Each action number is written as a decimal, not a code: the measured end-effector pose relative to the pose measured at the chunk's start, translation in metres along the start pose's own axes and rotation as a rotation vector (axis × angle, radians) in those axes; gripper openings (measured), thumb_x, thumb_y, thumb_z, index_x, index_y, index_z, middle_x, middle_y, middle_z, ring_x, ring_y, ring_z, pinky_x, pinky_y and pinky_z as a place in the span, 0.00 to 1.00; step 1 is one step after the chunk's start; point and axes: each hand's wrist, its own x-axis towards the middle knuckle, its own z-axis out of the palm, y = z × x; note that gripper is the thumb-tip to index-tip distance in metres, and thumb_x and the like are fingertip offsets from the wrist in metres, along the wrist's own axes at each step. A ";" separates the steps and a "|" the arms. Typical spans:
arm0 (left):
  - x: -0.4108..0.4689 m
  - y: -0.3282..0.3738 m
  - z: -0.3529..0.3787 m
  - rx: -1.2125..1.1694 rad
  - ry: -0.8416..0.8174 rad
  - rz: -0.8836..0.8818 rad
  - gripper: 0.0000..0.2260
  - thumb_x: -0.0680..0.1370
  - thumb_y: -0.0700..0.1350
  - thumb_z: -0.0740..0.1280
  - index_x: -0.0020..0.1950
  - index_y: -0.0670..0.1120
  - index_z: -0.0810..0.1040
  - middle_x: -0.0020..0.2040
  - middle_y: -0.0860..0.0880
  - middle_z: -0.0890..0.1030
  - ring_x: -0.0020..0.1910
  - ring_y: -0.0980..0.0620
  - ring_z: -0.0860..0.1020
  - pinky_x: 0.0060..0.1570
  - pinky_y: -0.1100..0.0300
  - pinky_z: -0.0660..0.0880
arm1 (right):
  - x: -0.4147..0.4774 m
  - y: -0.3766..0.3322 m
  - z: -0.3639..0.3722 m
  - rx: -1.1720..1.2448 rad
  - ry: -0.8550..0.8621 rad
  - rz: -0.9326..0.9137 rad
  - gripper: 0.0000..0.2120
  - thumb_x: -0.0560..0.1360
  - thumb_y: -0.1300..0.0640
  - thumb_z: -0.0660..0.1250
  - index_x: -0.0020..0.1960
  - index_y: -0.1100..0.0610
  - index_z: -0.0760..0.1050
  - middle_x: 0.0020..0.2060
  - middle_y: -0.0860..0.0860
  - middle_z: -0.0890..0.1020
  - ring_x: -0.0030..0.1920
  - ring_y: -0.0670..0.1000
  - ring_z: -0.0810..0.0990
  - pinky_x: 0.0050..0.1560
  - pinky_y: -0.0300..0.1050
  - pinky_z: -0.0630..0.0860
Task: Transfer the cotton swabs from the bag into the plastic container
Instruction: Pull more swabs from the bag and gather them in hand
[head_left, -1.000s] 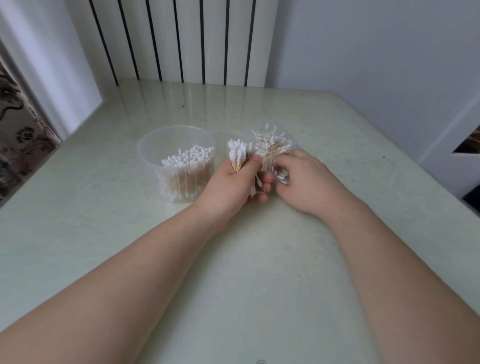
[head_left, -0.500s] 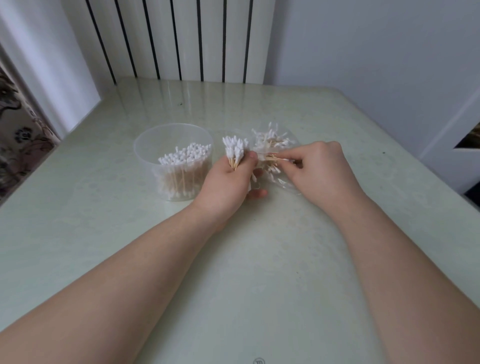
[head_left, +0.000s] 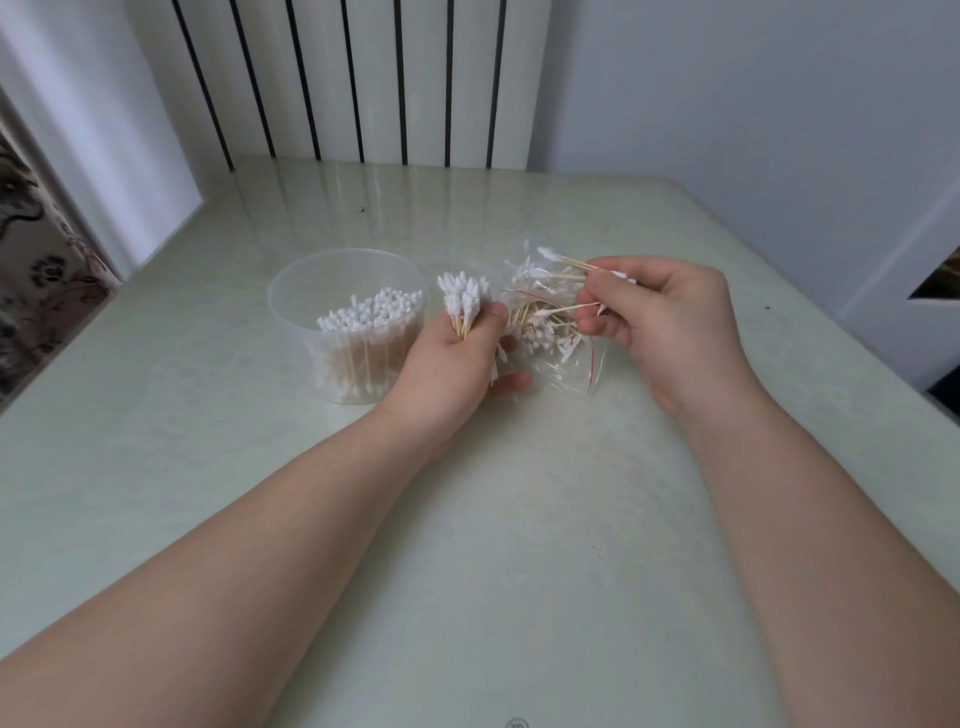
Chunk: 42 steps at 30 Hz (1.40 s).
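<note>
A: Change since half a second ago — the right hand (head_left: 670, 322) is off the bag (head_left: 563, 371), a little higher and further right, with a few swabs (head_left: 563, 262) drawn out.
B: Grip?
A: Thumb and fingers (head_left: 605, 285) pinched together on the wooden stems. The cotton tips point left, above the bag.
B: Left hand (head_left: 452, 374)?
A: Unmoved. Its fingers are curled tight round an upright bundle (head_left: 464, 301) of swabs, tips up, just beside the plastic container (head_left: 291, 317).
B: Container contents?
A: Partly filled with stored swabs (head_left: 371, 314), standing on end against its right wall.
B: Bag?
A: Clear, crumpled, red line at the seal — lying on the tabletop (head_left: 519, 519) between the two hands, with many loose swabs inside.
</note>
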 end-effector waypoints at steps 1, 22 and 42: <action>0.000 0.000 0.000 0.000 -0.002 0.000 0.08 0.84 0.45 0.64 0.46 0.47 0.79 0.49 0.45 0.79 0.52 0.47 0.79 0.45 0.50 0.82 | -0.001 -0.001 0.001 0.069 -0.030 0.041 0.04 0.75 0.68 0.70 0.47 0.62 0.82 0.33 0.56 0.83 0.32 0.53 0.82 0.40 0.45 0.81; -0.001 -0.002 -0.006 -0.037 -0.032 0.080 0.11 0.79 0.30 0.67 0.46 0.45 0.72 0.43 0.42 0.75 0.40 0.47 0.75 0.42 0.58 0.76 | -0.001 0.013 0.005 -0.037 -0.096 0.166 0.08 0.73 0.69 0.73 0.50 0.63 0.84 0.43 0.60 0.87 0.40 0.55 0.85 0.48 0.45 0.83; -0.002 0.002 -0.008 -0.065 -0.132 0.006 0.11 0.79 0.31 0.68 0.46 0.45 0.70 0.38 0.42 0.81 0.37 0.48 0.81 0.38 0.58 0.79 | -0.005 0.005 0.005 0.072 -0.144 0.174 0.10 0.72 0.71 0.74 0.52 0.63 0.83 0.46 0.61 0.86 0.46 0.58 0.86 0.50 0.45 0.83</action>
